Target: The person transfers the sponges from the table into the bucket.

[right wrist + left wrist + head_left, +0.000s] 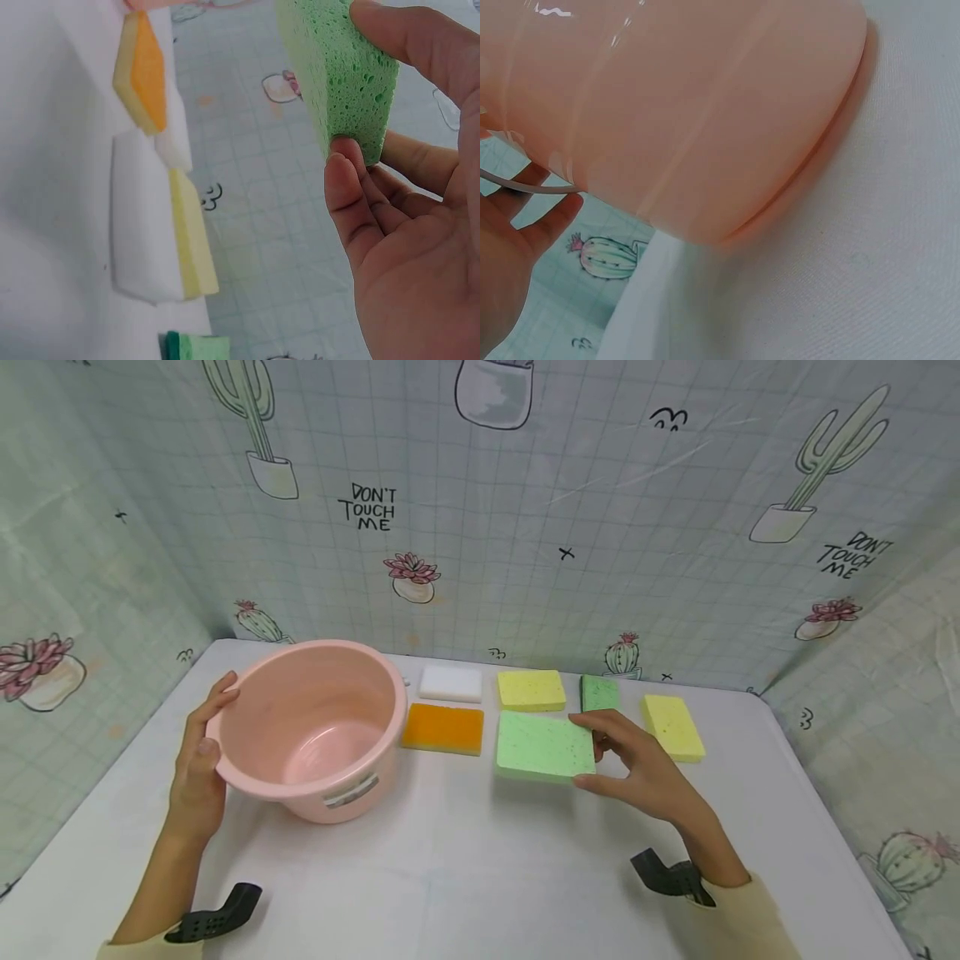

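Note:
My left hand (201, 768) grips the left rim of a pink plastic basin (382, 789), which stands on the left of the white table. In the left wrist view its fingers lie by a thin grey handle (536, 187) on the basin (705, 105). Between thumb and fingers my right hand (645, 768) pinches the right end of a light green sponge (543, 745), held above the table. The right wrist view shows the porous end of this sponge (360, 90). The inside of the basin holds nothing visible.
Behind the held sponge lie an orange-topped sponge (442, 729), a white sponge (450, 683), two yellow sponges (531, 690) and a small green sponge (600, 693). Another white block (142, 217) shows in the right wrist view. A patterned curtain (487, 568) surrounds the table (465, 877).

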Available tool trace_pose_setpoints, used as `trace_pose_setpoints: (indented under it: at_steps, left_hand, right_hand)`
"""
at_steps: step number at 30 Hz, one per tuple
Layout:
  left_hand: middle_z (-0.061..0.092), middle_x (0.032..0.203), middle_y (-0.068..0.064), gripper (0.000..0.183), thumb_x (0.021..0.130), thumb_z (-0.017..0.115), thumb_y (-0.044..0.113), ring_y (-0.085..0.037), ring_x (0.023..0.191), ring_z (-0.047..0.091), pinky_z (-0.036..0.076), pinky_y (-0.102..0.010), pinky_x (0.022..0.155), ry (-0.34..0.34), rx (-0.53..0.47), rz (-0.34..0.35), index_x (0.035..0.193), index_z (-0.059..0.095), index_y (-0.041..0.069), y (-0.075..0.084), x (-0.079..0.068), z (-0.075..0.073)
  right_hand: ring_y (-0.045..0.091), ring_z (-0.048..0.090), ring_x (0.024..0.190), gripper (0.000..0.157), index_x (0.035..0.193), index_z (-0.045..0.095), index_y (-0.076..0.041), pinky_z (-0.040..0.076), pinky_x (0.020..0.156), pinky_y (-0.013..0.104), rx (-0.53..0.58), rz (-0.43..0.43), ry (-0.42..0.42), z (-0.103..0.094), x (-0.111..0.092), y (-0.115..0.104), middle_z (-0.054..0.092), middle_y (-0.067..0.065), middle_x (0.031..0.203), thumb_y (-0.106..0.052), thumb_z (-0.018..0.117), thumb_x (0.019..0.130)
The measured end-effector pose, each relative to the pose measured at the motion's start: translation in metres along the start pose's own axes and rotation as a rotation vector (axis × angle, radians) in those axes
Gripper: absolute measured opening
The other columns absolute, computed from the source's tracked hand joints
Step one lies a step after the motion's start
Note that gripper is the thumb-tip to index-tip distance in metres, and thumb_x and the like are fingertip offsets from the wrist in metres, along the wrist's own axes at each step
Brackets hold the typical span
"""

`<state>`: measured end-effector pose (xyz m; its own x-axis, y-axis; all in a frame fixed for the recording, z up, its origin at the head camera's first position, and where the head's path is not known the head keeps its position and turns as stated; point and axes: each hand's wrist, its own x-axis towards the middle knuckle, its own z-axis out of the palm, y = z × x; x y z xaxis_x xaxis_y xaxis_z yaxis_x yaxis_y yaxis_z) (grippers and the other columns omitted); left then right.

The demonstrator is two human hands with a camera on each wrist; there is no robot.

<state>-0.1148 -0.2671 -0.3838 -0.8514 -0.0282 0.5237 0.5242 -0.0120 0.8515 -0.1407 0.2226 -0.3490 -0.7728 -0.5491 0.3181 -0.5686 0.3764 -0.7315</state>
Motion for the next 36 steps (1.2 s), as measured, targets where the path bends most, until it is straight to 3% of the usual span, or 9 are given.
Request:
trace_pose_setpoints:
  at_steps: [3,10,17,26,36]
  left_hand:
    - [0.012,0.146,-0.011,0.052,0.090,0.043,0.029,-0.024,0.132,0.012,0.035,-0.017,0.092,0.000,0.008,-0.001,0.133,0.032,0.002,0.000,0.000,0.000]
    - [0.013,0.147,-0.007,0.052,0.089,0.043,0.028,-0.023,0.132,0.012,0.035,-0.016,0.091,0.002,0.017,-0.017,0.134,0.032,0.003,0.000,0.000,0.000]
    - [0.012,0.147,-0.009,0.052,0.090,0.042,0.029,-0.024,0.132,0.013,0.036,-0.016,0.091,-0.003,0.011,-0.019,0.134,0.032,0.004,0.000,0.000,-0.001]
    - [0.012,0.147,-0.008,0.051,0.090,0.041,0.027,-0.023,0.132,0.014,0.036,-0.016,0.091,-0.009,0.036,-0.021,0.134,0.032,0.004,0.002,0.001,0.000]
    - [0.013,0.147,-0.008,0.050,0.090,0.041,0.028,-0.023,0.133,0.012,0.033,-0.016,0.093,-0.010,0.040,-0.020,0.134,0.032,0.004,0.000,-0.001,-0.002]
  right_hand:
    - [0.016,0.046,0.082,0.068,0.130,0.043,-0.009,0.044,0.071,0.023,0.004,-0.033,0.006,0.002,0.008,0.000,0.046,0.001,0.115,-0.010,0.075,0.071]
    - [0.024,0.046,0.080,0.062,0.124,0.047,0.001,0.045,0.070,0.028,0.052,-0.084,0.019,0.005,0.028,-0.033,0.048,0.014,0.110,0.002,0.073,0.068]
    - [0.016,0.046,0.082,0.064,0.128,0.047,-0.018,0.041,0.062,0.024,0.010,-0.053,0.003,0.013,0.043,-0.017,0.047,-0.004,0.112,-0.020,0.075,0.071]
    - [0.028,0.045,0.078,0.061,0.124,0.047,0.001,0.044,0.069,0.026,0.072,-0.108,-0.019,0.018,0.064,-0.059,0.048,0.012,0.110,-0.003,0.074,0.070]
    - [0.030,0.047,0.077,0.059,0.122,0.048,0.004,0.046,0.071,0.037,0.059,-0.158,-0.041,0.029,0.088,-0.077,0.049,0.014,0.103,-0.003,0.073,0.070]
